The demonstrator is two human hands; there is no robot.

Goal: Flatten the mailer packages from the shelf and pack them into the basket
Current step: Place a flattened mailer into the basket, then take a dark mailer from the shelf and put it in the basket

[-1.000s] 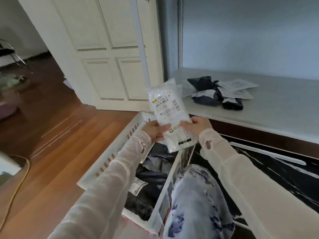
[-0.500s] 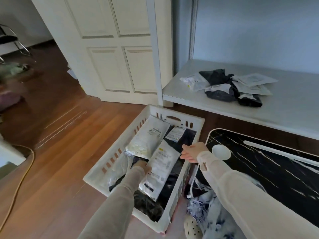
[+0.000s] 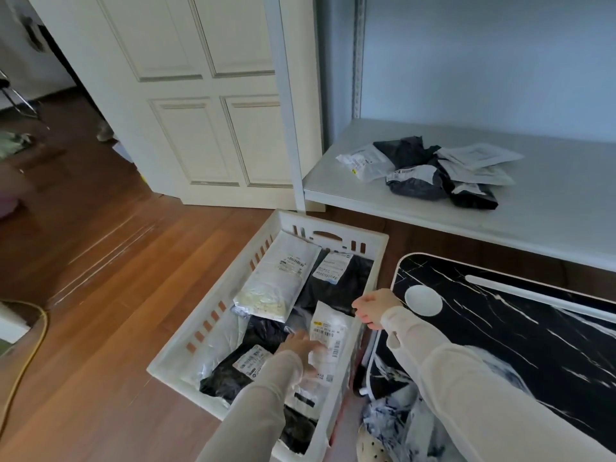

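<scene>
In the basket (image 3: 333, 225) on the floor, as the head view shows it, your left grip (image 3: 300, 348) lies flat with fingers spread on a white mailer (image 3: 328, 328) near the right wall. It presses and does not clasp, though the fingertips are blurred. That mailer rests on black ones. Further in, a second pale mailer (image 3: 276, 281) lies beside a black mailer (image 3: 340, 278) that carries a white label.

Your right grip (image 3: 373, 310) hangs at the basket's right rim with its fingers loosely curled and nothing in them. Whether it touches the rim I cannot tell.

On the shelf (image 3: 550, 208) behind the basket, a pile (image 3: 416, 186) of crumpled black and white mailers waits, well apart from both hands.

These bags look light, soft and thin-skinned. Expect slick film that slides under a flat palm and puffs back where air is trapped. To flatten one, you would probably do best to press from the middle out toward an open edge. To lift one, pinch a corner or a seam edge, where the film is doubled and less likely to slip. Nothing here seems fragile, so firm pressure should do no harm.
</scene>
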